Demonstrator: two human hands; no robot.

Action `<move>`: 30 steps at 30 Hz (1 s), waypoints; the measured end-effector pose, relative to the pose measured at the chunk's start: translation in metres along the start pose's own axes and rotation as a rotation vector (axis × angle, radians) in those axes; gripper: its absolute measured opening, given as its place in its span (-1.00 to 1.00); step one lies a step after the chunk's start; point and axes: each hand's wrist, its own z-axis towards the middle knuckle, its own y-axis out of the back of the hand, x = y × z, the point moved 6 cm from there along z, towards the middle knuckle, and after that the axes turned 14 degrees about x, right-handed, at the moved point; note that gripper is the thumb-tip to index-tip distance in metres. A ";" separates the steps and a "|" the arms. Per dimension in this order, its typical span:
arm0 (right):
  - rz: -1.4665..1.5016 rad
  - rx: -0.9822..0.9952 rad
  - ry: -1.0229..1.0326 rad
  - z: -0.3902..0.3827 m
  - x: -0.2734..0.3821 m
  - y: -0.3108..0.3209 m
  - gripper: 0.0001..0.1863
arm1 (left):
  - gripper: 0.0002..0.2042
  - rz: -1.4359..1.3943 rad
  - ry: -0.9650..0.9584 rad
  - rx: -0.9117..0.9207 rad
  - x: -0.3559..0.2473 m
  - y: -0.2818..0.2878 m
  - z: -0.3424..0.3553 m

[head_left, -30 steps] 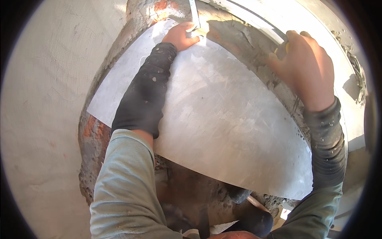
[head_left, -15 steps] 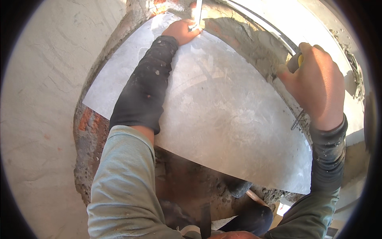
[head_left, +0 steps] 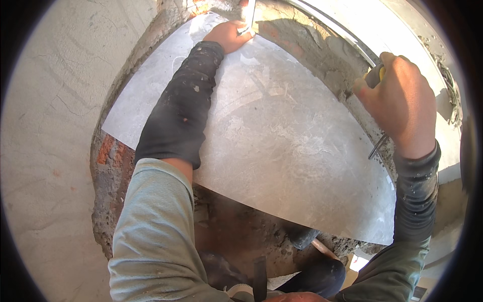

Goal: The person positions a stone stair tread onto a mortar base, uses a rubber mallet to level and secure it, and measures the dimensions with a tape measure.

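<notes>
Standing over this job, what grabs me is the big pale grey panel, and it's a nice-looking piece. Kind of a fat half-leaf: two curved sides closing in at the far end, with one long, straight-looking near edge. Surface is mottled like stone or cement, cloudy patches all over, some whitish scuffs around the middle and a faint arc-shaped mark higher up. Its left part catches the light and looks almost white, while the near side is duller.

It's lying over a rough hollow, which shows dark and crumbly past the panel's near edge. Exposed brick peeks out by its left corner, and a plastered surface spreads out left of it.

The left hand is up at the panel's far end, fingers bent right where a narrow white strip meets the edge. Honestly can't tell if they're pinching that strip or just pressing down. The right hand is off past the panel's curved right edge, fingers wrapped tight around a grey-and-yellow tool, mostly hidden by the palm.

Just below that hand, a bent metal rod pokes over the panel's right edge. Near its bottom edge there's a dark blunt thing beside a wooden-looking handle.
</notes>
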 end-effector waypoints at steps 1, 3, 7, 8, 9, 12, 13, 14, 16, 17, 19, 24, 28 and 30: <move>0.001 0.040 -0.022 0.001 -0.002 -0.002 -0.78 | -0.39 0.001 0.004 0.003 0.001 -0.001 0.001; 0.019 -0.041 0.051 -0.003 -0.005 0.001 -0.76 | -0.42 0.038 -0.019 -0.033 0.000 0.000 0.004; 0.115 -0.121 0.047 -0.015 -0.011 0.000 -0.72 | -0.58 0.000 -0.089 -0.335 0.001 0.023 -0.007; 0.131 -0.116 0.020 -0.020 -0.014 -0.005 -0.71 | -0.64 -0.168 -0.018 -0.365 0.005 0.026 -0.010; 0.147 -0.110 -0.006 -0.026 -0.019 -0.012 -0.69 | -0.70 -0.336 0.055 -0.395 0.009 0.029 -0.014; 0.268 -0.012 -0.024 -0.053 -0.039 -0.044 -0.32 | -0.82 -0.429 0.043 -0.505 0.007 0.043 -0.027; 0.311 -0.048 0.019 -0.069 -0.049 -0.063 -0.23 | -0.81 -0.393 0.010 -0.511 -0.003 0.042 -0.028; 0.365 -0.087 0.074 -0.077 -0.048 -0.068 -0.14 | -0.80 -0.345 -0.013 -0.521 -0.004 0.043 -0.032; 0.508 0.087 0.003 -0.090 -0.052 -0.083 0.01 | -0.76 -0.340 -0.170 -0.369 -0.017 0.030 -0.024; 0.553 0.079 0.035 -0.101 -0.055 -0.096 0.02 | -0.76 -0.358 -0.200 -0.218 -0.036 0.020 -0.023; 0.620 0.112 0.046 -0.111 -0.052 -0.111 0.01 | -0.76 -0.289 -0.218 -0.023 -0.069 0.010 -0.030; 0.828 0.221 0.012 -0.100 -0.040 -0.140 -0.16 | -0.71 -0.063 -0.587 -0.165 -0.118 0.013 -0.053; 0.800 0.152 0.029 -0.098 -0.048 -0.154 -0.16 | -0.60 0.153 -0.307 -0.135 -0.113 -0.004 -0.050; 0.769 0.124 -0.044 -0.101 -0.059 -0.169 -0.15 | -0.62 0.335 -0.184 -0.164 -0.112 -0.009 -0.042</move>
